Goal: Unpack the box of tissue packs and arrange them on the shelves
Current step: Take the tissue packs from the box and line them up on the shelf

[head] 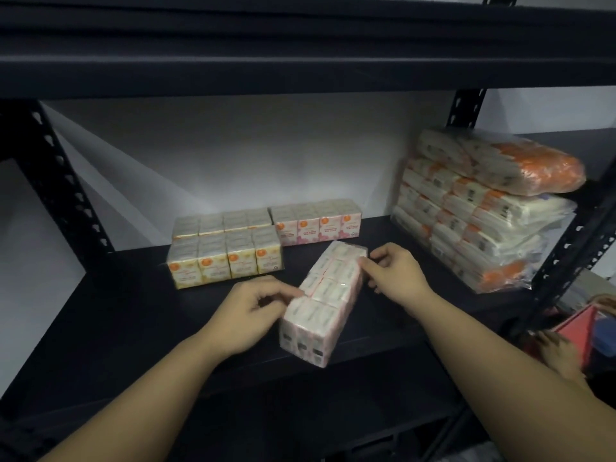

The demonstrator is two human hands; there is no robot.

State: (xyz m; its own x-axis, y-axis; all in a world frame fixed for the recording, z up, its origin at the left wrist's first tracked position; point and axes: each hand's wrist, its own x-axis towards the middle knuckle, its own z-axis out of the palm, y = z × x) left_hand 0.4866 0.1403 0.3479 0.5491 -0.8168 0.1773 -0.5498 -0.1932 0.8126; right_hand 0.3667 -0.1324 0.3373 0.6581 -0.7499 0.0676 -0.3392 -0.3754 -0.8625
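Note:
A pink-and-white wrapped tissue pack [328,295] lies at an angle on the black shelf [133,321], its long side running from front to back. My left hand [256,311] grips its left side near the middle, thumb on top. My right hand [396,273] holds its far right end with curled fingers. Behind it, a yellow tissue pack [226,258] stands at the middle left and a pink tissue pack [316,225] stands against the back wall.
A tall stack of large orange-and-white tissue bundles [483,211] fills the shelf's right end. Black perforated uprights [56,181] frame the shelf, with another shelf board [300,71] overhead. Another person's hand [560,351] holds a red item at the far right.

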